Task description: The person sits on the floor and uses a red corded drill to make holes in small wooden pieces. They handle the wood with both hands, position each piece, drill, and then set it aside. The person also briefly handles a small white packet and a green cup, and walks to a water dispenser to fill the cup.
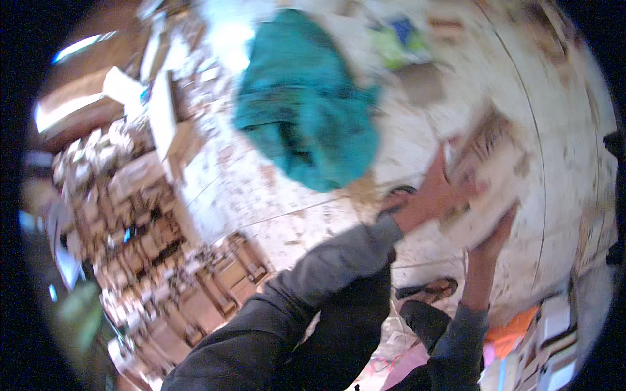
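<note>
Both hands are on a pale brown cardboard box [501, 171], blurred by motion, at the right over the floor. My left hand [443, 189] grips its near left side, thumb and fingers apart against the surface. Along its near right edge lies my right hand [493, 240], its fingers partly hidden by the box. Left of the box, a large teal cloth bundle [306, 104] rests crumpled on the floor.
Many brown boxes or blocks [208, 300] are piled at the left. The pale tiled floor [300, 238] is littered with scraps. A brown piece [420, 83] and a green-and-blue packet [398, 42] lie at the far side. Orange material [512, 332] is at the lower right. My sandalled feet [427, 290] are below.
</note>
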The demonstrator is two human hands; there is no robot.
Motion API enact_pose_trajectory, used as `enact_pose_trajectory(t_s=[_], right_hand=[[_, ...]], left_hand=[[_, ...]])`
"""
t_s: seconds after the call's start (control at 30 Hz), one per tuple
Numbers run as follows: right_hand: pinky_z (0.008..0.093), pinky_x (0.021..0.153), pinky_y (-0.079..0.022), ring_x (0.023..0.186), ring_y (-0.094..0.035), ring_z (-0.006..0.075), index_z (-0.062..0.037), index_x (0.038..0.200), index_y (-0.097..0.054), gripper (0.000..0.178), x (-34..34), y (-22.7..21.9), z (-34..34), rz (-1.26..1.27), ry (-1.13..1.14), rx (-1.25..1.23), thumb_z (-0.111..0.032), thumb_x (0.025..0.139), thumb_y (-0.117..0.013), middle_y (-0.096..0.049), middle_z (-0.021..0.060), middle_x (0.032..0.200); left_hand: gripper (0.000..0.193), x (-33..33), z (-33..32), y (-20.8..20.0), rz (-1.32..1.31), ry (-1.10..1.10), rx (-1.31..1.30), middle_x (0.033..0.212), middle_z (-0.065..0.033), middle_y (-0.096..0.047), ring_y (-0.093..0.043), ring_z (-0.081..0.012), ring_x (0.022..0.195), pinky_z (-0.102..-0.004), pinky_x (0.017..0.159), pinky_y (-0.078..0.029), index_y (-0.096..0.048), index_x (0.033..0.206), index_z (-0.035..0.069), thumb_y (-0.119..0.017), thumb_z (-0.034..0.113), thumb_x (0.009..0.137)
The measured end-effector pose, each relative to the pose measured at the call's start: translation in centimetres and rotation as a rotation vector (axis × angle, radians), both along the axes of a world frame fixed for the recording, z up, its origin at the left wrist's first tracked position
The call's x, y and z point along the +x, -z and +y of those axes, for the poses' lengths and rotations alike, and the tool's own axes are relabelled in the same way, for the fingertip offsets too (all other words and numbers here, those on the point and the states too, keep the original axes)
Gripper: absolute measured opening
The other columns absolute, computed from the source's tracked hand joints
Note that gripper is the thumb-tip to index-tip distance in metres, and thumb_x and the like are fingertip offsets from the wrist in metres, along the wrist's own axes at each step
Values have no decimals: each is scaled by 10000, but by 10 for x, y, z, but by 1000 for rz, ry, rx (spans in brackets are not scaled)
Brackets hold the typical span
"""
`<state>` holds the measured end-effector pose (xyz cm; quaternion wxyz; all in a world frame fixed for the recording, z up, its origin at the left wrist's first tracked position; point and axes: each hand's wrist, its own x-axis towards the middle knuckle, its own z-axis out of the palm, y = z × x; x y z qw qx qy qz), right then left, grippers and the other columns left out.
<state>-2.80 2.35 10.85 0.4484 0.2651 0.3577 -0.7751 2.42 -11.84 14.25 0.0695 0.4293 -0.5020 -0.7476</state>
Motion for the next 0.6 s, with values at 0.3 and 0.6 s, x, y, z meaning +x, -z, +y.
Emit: enact_pose_trajectory(t_s=[0.3,0.6], right_hand=[[410,985,-408,1181,-466,262,-83,1386,-294,709,112,-322,-43,159,-737,74,-562,888,-454,-440,123,1323],[398,822,-532,984,-605,244,-36,1278,-365,595,246,-446,-182,223,-1171,-62,-398,863,-588,-565,128,1132]], left_hand=[[912,186,5,-313,-27,-463,-70,1306,-158,-380,-388,-244,1213,-360,1034,-310,-261,1358,4,-774,356,692],[795,343,-57,-473,218,-1031,-53,1216,-156,-474,-506,-207,1114,-316,944,-431,-230,1342,-6,-742,175,761]])
